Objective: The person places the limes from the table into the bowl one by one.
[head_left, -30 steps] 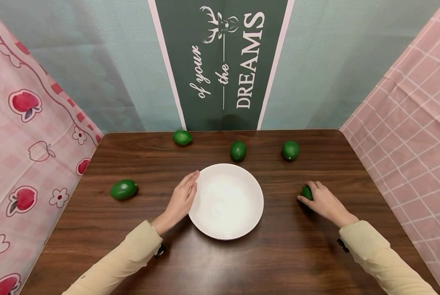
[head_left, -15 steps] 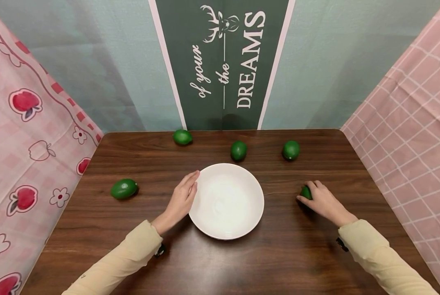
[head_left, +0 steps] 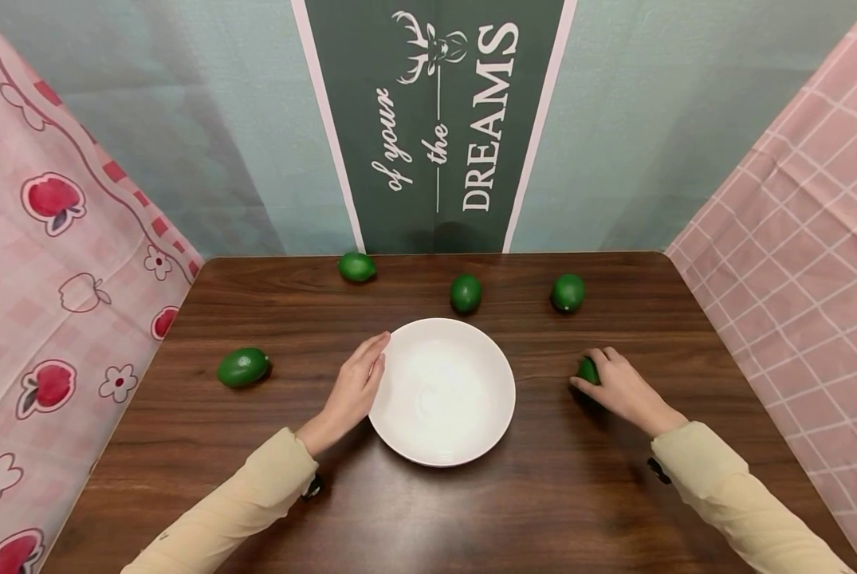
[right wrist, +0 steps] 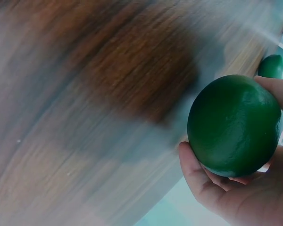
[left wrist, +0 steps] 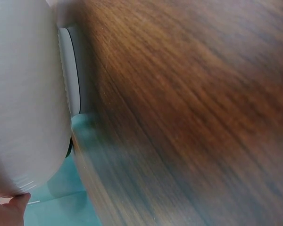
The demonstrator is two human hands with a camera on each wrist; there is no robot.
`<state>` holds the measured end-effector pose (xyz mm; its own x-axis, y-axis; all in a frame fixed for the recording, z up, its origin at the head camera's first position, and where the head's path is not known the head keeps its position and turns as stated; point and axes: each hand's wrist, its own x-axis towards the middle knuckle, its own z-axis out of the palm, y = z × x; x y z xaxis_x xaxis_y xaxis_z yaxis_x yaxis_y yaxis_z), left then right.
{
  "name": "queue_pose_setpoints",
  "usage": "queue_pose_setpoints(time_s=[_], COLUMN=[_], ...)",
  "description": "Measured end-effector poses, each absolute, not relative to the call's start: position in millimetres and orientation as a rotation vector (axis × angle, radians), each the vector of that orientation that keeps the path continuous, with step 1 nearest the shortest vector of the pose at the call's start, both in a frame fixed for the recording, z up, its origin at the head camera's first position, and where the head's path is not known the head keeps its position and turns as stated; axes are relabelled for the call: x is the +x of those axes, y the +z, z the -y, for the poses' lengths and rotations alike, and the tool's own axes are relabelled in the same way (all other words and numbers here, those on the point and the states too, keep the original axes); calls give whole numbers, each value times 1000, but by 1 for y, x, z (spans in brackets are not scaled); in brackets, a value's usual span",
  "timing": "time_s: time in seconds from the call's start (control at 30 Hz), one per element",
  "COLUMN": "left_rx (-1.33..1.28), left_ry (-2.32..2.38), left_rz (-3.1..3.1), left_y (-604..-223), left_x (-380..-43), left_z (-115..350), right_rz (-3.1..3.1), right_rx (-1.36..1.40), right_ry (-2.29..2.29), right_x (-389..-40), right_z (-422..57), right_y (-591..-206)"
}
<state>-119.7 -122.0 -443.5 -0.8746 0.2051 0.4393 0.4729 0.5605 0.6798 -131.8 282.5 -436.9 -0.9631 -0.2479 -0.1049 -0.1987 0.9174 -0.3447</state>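
A wide white bowl [head_left: 438,391] stands in the middle of the wooden table, and its outer side and foot show in the left wrist view. My left hand [head_left: 349,391] rests against the bowl's left side, fingers fairly straight along the rim. Right of the bowl, my right hand [head_left: 625,387] holds a green lime [right wrist: 233,126] between thumb and fingers, close over the tabletop. The head view shows only part of this lime, the rest being covered by the hand.
Three limes lie behind the bowl: one back left [head_left: 356,267], one behind it [head_left: 465,294], one back right [head_left: 568,292]. Another lime [head_left: 244,367] lies at the left of the table [head_left: 442,518]. Patterned cloths hang at the back and both sides.
My right hand has shifted slightly left, toward the bowl, with the lime in its grip. The left hand and the bowl stay where they were.
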Motion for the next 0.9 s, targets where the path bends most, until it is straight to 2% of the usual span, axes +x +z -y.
queue_pose_setpoints(time_s=[0.9], left_rx=[-553], left_ry=[-1201], left_rz=[2510], left_y=[-445], left_x=[-120], left_z=[123], right_rz=[-3015], right_rx=[-534], right_ry=[-527], right_x=[-142], right_z=[-256], right_y=[-416])
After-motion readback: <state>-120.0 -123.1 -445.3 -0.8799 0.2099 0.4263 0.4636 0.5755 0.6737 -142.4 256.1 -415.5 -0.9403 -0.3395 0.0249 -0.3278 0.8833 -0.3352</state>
